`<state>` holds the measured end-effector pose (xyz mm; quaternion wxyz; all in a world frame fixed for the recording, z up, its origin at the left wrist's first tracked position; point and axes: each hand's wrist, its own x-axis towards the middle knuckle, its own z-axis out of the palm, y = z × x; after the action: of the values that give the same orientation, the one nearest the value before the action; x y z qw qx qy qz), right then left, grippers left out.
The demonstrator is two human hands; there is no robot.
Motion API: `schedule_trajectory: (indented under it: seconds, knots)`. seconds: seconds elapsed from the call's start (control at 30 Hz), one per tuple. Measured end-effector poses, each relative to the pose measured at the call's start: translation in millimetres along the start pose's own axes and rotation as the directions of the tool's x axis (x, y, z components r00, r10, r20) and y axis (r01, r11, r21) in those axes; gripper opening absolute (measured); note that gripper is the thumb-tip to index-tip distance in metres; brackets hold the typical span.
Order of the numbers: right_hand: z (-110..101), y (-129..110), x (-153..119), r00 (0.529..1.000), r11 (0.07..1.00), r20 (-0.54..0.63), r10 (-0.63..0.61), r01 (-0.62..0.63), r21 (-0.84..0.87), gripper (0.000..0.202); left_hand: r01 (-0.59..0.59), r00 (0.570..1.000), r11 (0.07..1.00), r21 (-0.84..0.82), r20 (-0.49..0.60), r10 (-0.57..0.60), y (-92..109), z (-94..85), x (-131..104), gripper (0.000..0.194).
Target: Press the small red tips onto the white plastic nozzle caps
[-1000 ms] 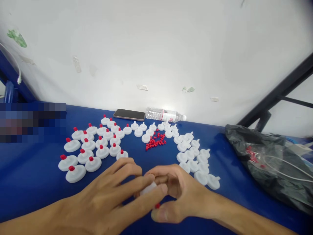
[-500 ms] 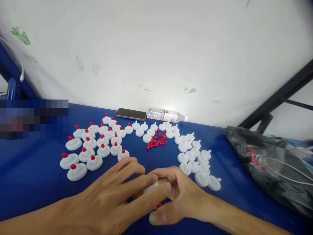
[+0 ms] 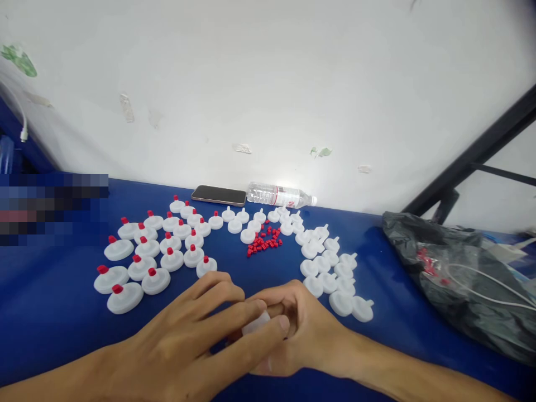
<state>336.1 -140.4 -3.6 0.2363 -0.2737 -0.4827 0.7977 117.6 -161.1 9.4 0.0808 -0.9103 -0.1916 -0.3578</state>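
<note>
A white piece was enclosed between the left hand and right hand, both grips curled closely around it, its axis hidden.

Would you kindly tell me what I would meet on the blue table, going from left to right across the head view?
Red-capped discs → loose red caps → rightmost uncapped disc → black bag.
</note>
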Motion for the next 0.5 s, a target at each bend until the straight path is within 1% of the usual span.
schedule_trajectory:
  seconds: [0.1,0.17,0.2,0.23,0.27,0.3,0.33,0.37,0.4,0.43,0.47,0.5]
  knots:
    - [-3.7,-1.4,1.7,0.999,0.998,0.001,-0.038,0.038,-0.053,0.043,-0.009,0.997,0.999,0.044,0.08,0.006,-3.1,-1.2,0.4,0.036]
    - [-5.6,-3.8,2.3,0.997,0.994,0.004,-0.071,0.071,-0.086,0.042,0.023,0.993,0.996,0.085,0.111,-0.032,-5.5,0.2,-0.2,0.036]
    - [-6.4,-5.7,2.1,0.995,0.989,-0.009,-0.095,0.093,-0.119,0.042,0.062,0.99,0.993,0.099,0.117,-0.073,-7.0,2.2,-1.0,0.035]
    - [-7.4,-8.1,1.5,0.991,0.975,-0.04,-0.13,0.121,-0.184,0.042,0.098,0.989,0.99,0.103,0.102,-0.109,-8.9,4.9,-2.2,0.034]
    - [-8.6,-10.8,0.5,0.979,0.945,-0.089,-0.182,0.149,-0.292,0.041,0.141,0.982,0.984,0.111,0.11,-0.153,-11.4,8.2,-3.7,0.034]
    - [-10.1,-13.9,-0.8,0.956,0.883,-0.146,-0.254,0.168,-0.439,0.037,0.177,0.974,0.977,0.121,0.121,-0.192,-14.5,11.7,-5.5,0.034]
    - [-12.2,-17.0,-2.3,0.918,0.778,-0.189,-0.348,0.17,-0.605,0.032,0.201,0.966,0.971,0.133,0.14,-0.219,-18.2,15.1,-7.4,0.033]
    - [-14.9,-20.0,-3.9,0.871,0.633,-0.199,-0.45,0.154,-0.759,0.028,0.231,0.955,0.961,0.151,0.153,-0.254,-22.4,18.1,-9.3,0.031]
    - [-18.2,-22.7,-5.2,0.822,0.461,-0.17,-0.543,0.123,-0.879,0.025,0.248,0.947,0.955,0.16,0.169,-0.274,-26.8,20.5,-11.1,0.026]
    - [-22.0,-25.0,-6.3,0.779,0.282,-0.112,-0.616,0.086,-0.956,0.024,0.266,0.938,0.949,0.172,0.183,-0.296,-31.1,22.2,-12.5,0.02]
    - [-26.2,-26.8,-7.0,0.748,0.114,-0.042,-0.662,0.045,-0.992,0.025,0.28,0.929,0.942,0.187,0.196,-0.315,-35.0,23.2,-13.6,0.015]
    - [-30.7,-28.1,-7.2,0.73,-0.031,0.023,-0.683,0.003,-1.0,0.026,0.288,0.922,0.935,0.207,0.205,-0.329,-38.3,23.4,-14.3,0.012]
